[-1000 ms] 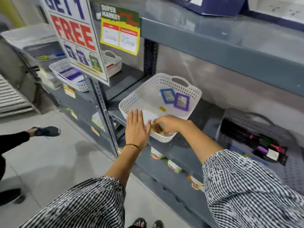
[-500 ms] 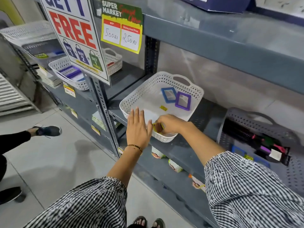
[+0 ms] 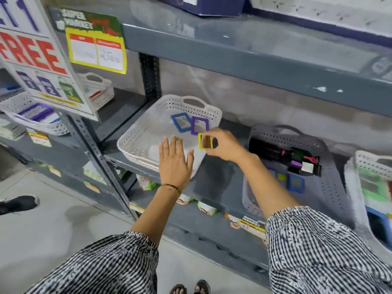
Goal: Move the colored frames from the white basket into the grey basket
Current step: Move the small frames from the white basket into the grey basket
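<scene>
A white basket (image 3: pixel 135 145) sits on the grey shelf with a blue frame (image 3: pixel 174 122) and a purple frame (image 3: pixel 193 126) lying at its back. My right hand (image 3: pixel 227 145) pinches a yellow frame (image 3: pixel 200 141) upright above the basket's right rim. My left hand (image 3: pixel 175 162) is flat with fingers apart over the basket's front right corner. A small yellow piece (image 3: pixel 179 139) shows by its fingertips. The grey basket (image 3: pixel 331 179) stands to the right and holds blue frames (image 3: pixel 296 183), a small yellow frame (image 3: pixel 281 177) and dark items.
Another white basket (image 3: pixel 354 187) with green and blue goods is at the far right. White baskets (image 3: pixel 42 124) sit on the left shelves behind a hanging "FREE" sign (image 3: pixel 34 56). Another person's shoe (image 3: pixel 17 203) rests on the floor at left.
My right hand has lifted a yellow frame out of the basket's front corner and moved it up and right. My left hand has stayed by the front of the basket. The camera has turned right.
</scene>
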`<state>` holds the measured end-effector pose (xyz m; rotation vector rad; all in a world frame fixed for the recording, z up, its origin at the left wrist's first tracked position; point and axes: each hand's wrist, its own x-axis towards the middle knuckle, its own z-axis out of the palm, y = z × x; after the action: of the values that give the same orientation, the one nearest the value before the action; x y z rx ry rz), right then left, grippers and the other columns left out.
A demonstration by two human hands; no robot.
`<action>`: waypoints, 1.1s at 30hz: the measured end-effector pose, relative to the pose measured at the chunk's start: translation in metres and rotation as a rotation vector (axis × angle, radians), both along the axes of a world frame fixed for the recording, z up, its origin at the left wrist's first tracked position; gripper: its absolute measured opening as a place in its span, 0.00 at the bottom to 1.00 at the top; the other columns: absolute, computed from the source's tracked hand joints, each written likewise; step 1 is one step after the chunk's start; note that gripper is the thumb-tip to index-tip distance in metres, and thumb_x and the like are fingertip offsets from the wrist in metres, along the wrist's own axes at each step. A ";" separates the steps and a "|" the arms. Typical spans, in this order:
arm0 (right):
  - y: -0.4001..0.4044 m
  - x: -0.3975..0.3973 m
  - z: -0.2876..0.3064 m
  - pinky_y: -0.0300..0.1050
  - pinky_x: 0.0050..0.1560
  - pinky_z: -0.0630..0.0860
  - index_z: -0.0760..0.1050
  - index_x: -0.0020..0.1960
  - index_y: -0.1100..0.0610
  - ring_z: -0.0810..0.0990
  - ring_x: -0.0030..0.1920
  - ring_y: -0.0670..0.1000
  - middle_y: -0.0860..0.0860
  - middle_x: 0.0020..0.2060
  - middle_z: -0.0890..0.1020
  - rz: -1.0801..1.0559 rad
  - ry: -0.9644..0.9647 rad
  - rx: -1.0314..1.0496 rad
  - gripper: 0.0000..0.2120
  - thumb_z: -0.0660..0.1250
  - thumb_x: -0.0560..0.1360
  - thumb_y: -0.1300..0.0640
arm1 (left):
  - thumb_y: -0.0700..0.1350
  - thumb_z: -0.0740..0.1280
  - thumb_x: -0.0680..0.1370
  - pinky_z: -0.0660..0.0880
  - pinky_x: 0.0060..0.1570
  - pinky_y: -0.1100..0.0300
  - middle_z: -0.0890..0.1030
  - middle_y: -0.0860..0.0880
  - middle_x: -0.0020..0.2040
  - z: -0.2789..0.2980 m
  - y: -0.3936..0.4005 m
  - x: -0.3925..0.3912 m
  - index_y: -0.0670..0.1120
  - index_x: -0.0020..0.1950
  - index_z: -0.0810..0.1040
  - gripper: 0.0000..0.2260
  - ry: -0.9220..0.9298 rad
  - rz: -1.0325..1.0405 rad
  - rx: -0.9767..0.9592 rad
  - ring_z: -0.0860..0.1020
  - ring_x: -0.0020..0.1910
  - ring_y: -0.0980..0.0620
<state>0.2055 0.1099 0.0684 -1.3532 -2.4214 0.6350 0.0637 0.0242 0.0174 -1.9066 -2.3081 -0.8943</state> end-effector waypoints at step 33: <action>-0.097 0.196 -0.039 0.52 0.50 0.75 0.74 0.61 0.65 0.74 0.45 0.52 0.54 0.48 0.73 -0.453 -0.232 -0.374 0.22 0.72 0.68 0.66 | 0.52 0.53 0.80 0.56 0.70 0.42 0.72 0.35 0.65 -0.018 0.019 0.058 0.37 0.67 0.65 0.22 0.136 -0.159 -0.190 0.65 0.67 0.35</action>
<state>0.4013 0.0129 0.0298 -2.1481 -2.1008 0.8704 0.1217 0.0436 -0.0006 -2.1755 -2.2615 -0.5503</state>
